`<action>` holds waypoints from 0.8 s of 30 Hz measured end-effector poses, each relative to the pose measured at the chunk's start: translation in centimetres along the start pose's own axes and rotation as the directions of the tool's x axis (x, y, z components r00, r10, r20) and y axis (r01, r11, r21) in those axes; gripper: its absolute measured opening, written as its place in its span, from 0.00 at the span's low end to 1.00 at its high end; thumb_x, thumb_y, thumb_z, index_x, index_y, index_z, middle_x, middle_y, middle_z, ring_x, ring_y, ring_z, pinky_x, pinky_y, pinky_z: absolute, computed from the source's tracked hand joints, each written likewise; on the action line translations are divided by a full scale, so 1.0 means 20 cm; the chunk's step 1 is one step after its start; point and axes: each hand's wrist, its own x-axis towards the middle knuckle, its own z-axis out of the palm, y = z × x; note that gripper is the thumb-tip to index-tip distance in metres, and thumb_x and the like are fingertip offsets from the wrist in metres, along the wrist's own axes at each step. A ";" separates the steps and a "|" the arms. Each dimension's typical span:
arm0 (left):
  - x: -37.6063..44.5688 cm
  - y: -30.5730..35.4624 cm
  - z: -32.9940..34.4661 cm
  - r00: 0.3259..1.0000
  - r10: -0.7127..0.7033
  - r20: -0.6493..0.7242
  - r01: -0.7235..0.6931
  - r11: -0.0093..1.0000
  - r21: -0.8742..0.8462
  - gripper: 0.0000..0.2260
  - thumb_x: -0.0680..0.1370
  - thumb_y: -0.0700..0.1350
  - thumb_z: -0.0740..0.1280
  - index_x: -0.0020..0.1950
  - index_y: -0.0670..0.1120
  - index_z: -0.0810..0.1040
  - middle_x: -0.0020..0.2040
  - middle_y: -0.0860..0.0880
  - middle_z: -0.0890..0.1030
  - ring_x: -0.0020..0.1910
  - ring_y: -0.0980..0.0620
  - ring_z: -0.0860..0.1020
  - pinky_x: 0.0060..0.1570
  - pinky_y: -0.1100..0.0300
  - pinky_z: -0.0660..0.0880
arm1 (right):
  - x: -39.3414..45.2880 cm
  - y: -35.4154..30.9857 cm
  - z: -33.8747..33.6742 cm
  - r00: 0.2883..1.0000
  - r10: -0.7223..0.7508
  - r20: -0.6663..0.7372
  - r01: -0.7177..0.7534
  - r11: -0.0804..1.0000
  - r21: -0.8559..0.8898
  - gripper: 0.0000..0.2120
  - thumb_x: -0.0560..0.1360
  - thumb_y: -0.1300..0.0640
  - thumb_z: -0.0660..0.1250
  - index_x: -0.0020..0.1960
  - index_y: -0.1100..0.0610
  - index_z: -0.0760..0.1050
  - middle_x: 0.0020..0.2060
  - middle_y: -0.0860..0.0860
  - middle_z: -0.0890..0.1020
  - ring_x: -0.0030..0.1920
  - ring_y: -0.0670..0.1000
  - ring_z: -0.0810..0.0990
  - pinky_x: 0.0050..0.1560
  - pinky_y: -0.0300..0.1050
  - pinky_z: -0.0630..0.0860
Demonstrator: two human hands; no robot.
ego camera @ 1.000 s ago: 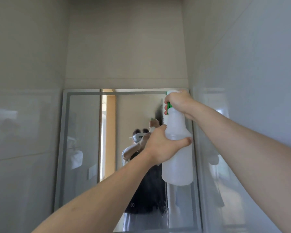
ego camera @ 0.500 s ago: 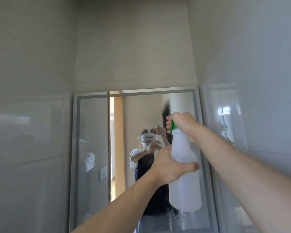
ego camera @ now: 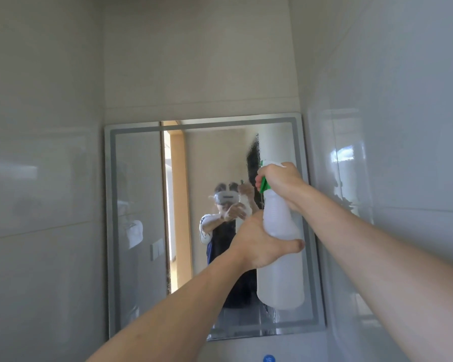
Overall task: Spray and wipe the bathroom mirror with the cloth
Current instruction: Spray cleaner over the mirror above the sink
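Head view: left hand (ego camera: 262,244) grips spray bottle (ego camera: 281,257) mid-body; right hand (ego camera: 279,178) fingers curled round trigger, facing mirror (ego camera: 139,205).

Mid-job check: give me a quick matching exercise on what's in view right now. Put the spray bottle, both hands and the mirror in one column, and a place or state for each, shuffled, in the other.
Things:
1. left hand
2. right hand
3. spray bottle
4. mirror

Places or states:
A. hangs on the far wall, droplets on its upper right part
B. wraps round the bottle's body
C. white and translucent, held upright in front of the glass
D. grips the green trigger head at the top

Pairs: 1-B, 2-D, 3-C, 4-A
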 end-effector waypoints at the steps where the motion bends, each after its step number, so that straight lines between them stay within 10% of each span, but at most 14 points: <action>1: -0.01 0.00 0.01 1.000 -0.004 0.009 0.004 1.000 0.014 0.29 0.59 0.61 0.79 0.56 0.54 0.77 0.50 0.54 0.84 0.50 0.53 0.84 0.53 0.47 0.83 | -0.01 0.02 0.00 1.000 0.007 -0.010 -0.007 1.000 -0.005 0.08 0.63 0.59 0.66 0.32 0.58 0.84 0.42 0.55 0.87 0.49 0.62 0.86 0.58 0.60 0.82; 9: -0.13 -0.13 0.08 0.992 -0.084 0.089 0.086 0.996 -0.023 0.26 0.61 0.58 0.79 0.55 0.54 0.79 0.50 0.54 0.85 0.52 0.52 0.84 0.57 0.46 0.82 | -0.07 0.22 0.05 0.996 0.086 0.012 -0.085 0.995 -0.048 0.13 0.64 0.57 0.63 0.44 0.61 0.81 0.29 0.53 0.84 0.40 0.59 0.83 0.50 0.52 0.82; 15: -0.20 -0.16 0.10 0.985 -0.112 0.131 0.114 0.993 -0.010 0.26 0.61 0.59 0.79 0.55 0.53 0.79 0.50 0.54 0.85 0.52 0.53 0.84 0.57 0.48 0.82 | -0.12 0.30 0.06 0.990 0.124 0.059 -0.118 0.987 -0.105 0.24 0.65 0.56 0.62 0.60 0.60 0.76 0.46 0.54 0.82 0.41 0.56 0.81 0.42 0.46 0.77; 24: -0.27 -0.17 0.09 0.987 -0.124 0.103 0.124 0.992 0.008 0.27 0.60 0.61 0.79 0.55 0.54 0.78 0.50 0.54 0.85 0.51 0.53 0.84 0.56 0.48 0.82 | -0.17 0.31 0.07 0.995 0.080 0.053 -0.077 0.995 -0.061 0.06 0.69 0.61 0.64 0.42 0.62 0.78 0.35 0.55 0.83 0.33 0.54 0.79 0.38 0.43 0.75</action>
